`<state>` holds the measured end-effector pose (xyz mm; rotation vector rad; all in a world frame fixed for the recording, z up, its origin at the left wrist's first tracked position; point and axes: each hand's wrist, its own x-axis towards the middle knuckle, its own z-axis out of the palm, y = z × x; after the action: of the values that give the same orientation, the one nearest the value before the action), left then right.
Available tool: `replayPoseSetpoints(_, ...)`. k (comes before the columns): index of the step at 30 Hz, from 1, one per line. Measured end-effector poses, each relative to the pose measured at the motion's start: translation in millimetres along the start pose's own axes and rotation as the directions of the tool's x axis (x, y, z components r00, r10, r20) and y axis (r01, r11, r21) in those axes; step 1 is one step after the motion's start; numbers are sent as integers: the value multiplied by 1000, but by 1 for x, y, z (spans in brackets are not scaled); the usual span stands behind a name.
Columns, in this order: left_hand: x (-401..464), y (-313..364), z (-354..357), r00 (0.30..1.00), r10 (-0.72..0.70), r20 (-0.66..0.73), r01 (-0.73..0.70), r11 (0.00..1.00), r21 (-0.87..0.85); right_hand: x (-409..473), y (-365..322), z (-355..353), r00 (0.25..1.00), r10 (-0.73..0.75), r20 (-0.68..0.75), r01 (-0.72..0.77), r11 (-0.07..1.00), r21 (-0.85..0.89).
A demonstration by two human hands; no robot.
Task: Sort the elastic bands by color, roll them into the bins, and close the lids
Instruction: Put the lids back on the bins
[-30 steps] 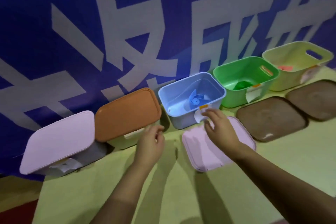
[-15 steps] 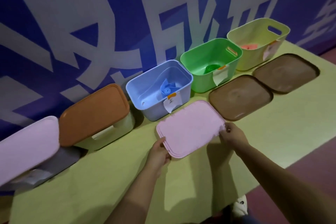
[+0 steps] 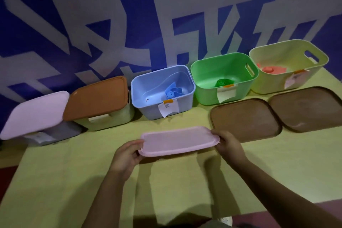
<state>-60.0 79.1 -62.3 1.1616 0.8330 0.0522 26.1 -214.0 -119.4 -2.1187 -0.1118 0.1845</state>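
Observation:
A pink lid [image 3: 178, 141] is held level above the yellow-green table [image 3: 185, 181], in front of the open blue bin [image 3: 148, 105]. My left hand [image 3: 127, 153] grips its left edge and my right hand [image 3: 228, 143] grips its right edge. A rolled blue band [image 3: 172, 92] lies inside the blue bin. The open green bin [image 3: 207, 96] holds a rolled green band [image 3: 223, 82]. The open pale-yellow bin [image 3: 273, 87] at the right holds a rolled red band [image 3: 271, 69].
Two brown lids [image 3: 244, 122] [image 3: 307, 109] lie flat on the table before the green and yellow bins. At the left stand a bin under an orange lid [image 3: 98, 98] and a grey bin under a pink lid [image 3: 35, 114]. A blue banner [image 3: 129, 24] hangs behind.
Both hands took the pink lid by its two ends and lifted it off the table, toward me and level. The camera view has shifted right.

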Motion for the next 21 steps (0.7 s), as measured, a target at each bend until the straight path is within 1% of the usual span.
replayPoseSetpoints(2,-1,13,1,1000,-17,-7,17,995,-94,7,-10,-6,993,-115,18,115,993,1)
replayPoseSetpoints(4,1,25,0,998,-58,-2,57,984,-167,18,-26,-12,994,-107,0,107,989,103)
replayPoseSetpoints(5,3,31,0,997,-71,1,70,983,-172,23,-36,-14,998,-69,-8,69,985,158)
replayPoseSetpoints(7,9,42,0,998,-57,30,61,986,-153,34,-55,-18,1000,-15,3,14,964,265)
replayPoseSetpoints(9,13,50,1,997,-13,78,21,995,-98,41,-74,-23,1000,-11,-22,19,911,411)
replayPoseSetpoints(10,16,52,1,995,27,97,-21,998,-57,44,-85,-26,999,7,-40,14,870,493)
replayPoseSetpoints(11,18,53,0,990,85,115,-89,996,26,48,-94,-28,998,25,-52,7,843,538)
replayPoseSetpoints(12,18,54,0,978,148,147,-170,973,154,52,-102,-31,997,38,-64,3,836,548)
replayPoseSetpoints(13,19,53,-1,960,195,199,-243,936,256,58,-108,-32,996,50,-76,-3,854,520)
replayPoseSetpoints(14,20,51,-2,943,210,259,-286,909,304,66,-114,-32,994,64,-89,-13,873,488)
replayPoseSetpoints(15,22,50,-2,931,197,307,-292,906,305,76,-118,-32,991,85,-99,-29,886,463)
replayPoseSetpoints(16,24,49,0,931,185,316,-278,919,279,86,-123,-31,988,116,-103,-57,890,452)
replayPoseSetpoints(17,26,50,4,939,192,286,-265,932,246,98,-127,-30,983,153,-100,-91,885,457)
replayPoseSetpoints(19,31,55,12,959,227,168,-256,948,186,118,-139,-30,976,203,-76,-146,875,462)
replayPoseSetpoints(21,43,64,20,965,241,103,-255,955,153,133,-149,-30,982,179,-65,-134,892,433)
